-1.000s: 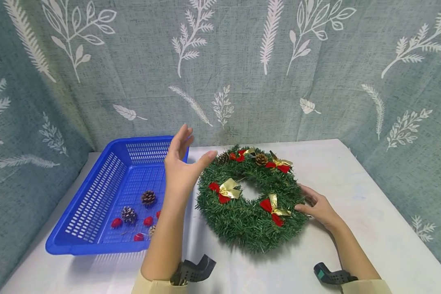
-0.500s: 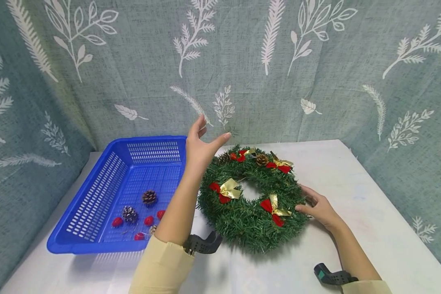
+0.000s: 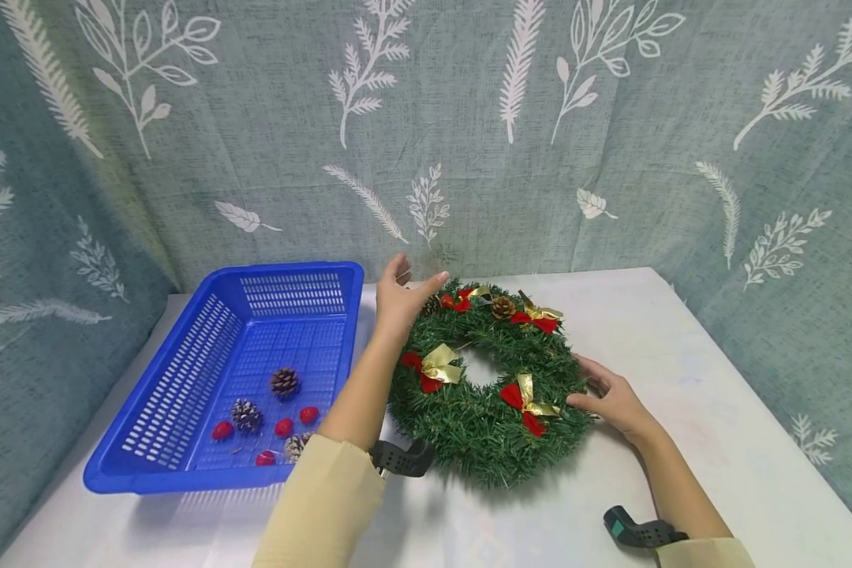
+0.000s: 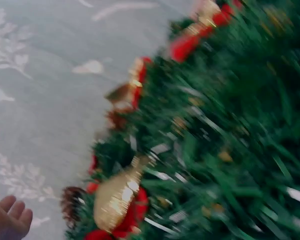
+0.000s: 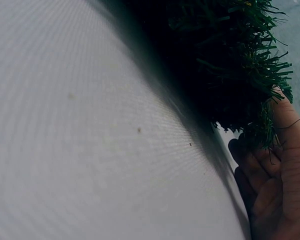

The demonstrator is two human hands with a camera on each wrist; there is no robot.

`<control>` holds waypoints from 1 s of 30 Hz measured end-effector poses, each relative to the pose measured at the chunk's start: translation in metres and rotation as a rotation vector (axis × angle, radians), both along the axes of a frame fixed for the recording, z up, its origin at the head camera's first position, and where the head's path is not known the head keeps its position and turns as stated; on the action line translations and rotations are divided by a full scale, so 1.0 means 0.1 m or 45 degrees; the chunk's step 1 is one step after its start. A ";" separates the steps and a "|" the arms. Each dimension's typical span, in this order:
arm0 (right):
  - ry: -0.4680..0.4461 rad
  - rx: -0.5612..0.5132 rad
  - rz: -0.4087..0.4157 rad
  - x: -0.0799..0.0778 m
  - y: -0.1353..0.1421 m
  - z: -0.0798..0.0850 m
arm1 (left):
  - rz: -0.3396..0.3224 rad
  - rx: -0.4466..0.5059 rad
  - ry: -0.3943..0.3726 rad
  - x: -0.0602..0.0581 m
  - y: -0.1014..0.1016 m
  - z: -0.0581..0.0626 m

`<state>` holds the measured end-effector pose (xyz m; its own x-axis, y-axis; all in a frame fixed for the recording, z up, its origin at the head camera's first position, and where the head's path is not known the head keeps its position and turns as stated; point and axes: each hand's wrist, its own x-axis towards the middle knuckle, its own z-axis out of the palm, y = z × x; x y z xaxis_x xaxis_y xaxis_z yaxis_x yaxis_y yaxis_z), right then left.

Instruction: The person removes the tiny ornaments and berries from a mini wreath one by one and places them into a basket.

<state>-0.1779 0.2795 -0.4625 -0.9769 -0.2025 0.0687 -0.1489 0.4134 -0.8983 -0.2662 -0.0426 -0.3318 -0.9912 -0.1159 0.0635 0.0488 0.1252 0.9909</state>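
Observation:
A green wreath (image 3: 490, 442) with red-and-gold bows and pine cones lies on the white table. My left hand (image 3: 400, 304) is at its far left edge, by a pine cone that it partly hides, thumb and fingers spread with nothing between them. The left wrist view is blurred; several fingertips (image 4: 12, 215) show at its lower left, apart from the wreath. At the wreath's right edge my right hand (image 3: 616, 401) grips the greenery. In the right wrist view the thumb (image 5: 289, 122) lies against the needles and the fingers curl beneath the rim.
Left of the wreath stands a blue plastic basket (image 3: 177, 480). Inside are a brown pine cone (image 3: 284, 383), white-tipped pine cones (image 3: 246, 416) and several red balls (image 3: 222, 430). A patterned green curtain (image 3: 454, 126) hangs behind and at the sides of the table (image 3: 681, 379).
My left hand has moved right from over the basket's edge, rising a little and then lowering to the wreath's far left side. The right hand and the wreath have stayed in place.

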 end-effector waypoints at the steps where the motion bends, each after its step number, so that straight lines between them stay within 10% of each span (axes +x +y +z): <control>1: -0.002 0.006 -0.003 0.00 0.00 0.00 | -0.008 -0.008 -0.005 -0.01 0.01 -0.03; 13: -0.005 -0.002 -0.011 0.05 0.01 0.04 | 0.031 -0.092 -0.143 -0.08 0.12 -0.42; 30: 0.006 0.018 0.000 0.00 0.01 -0.01 | -0.004 -0.044 -0.197 -0.13 0.09 -0.48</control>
<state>-0.1783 0.2809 -0.4634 -0.9765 -0.2035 0.0702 -0.1529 0.4260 -0.8917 -0.2796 -0.0333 -0.3798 -0.9898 -0.1132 -0.0860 -0.1035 0.1592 0.9818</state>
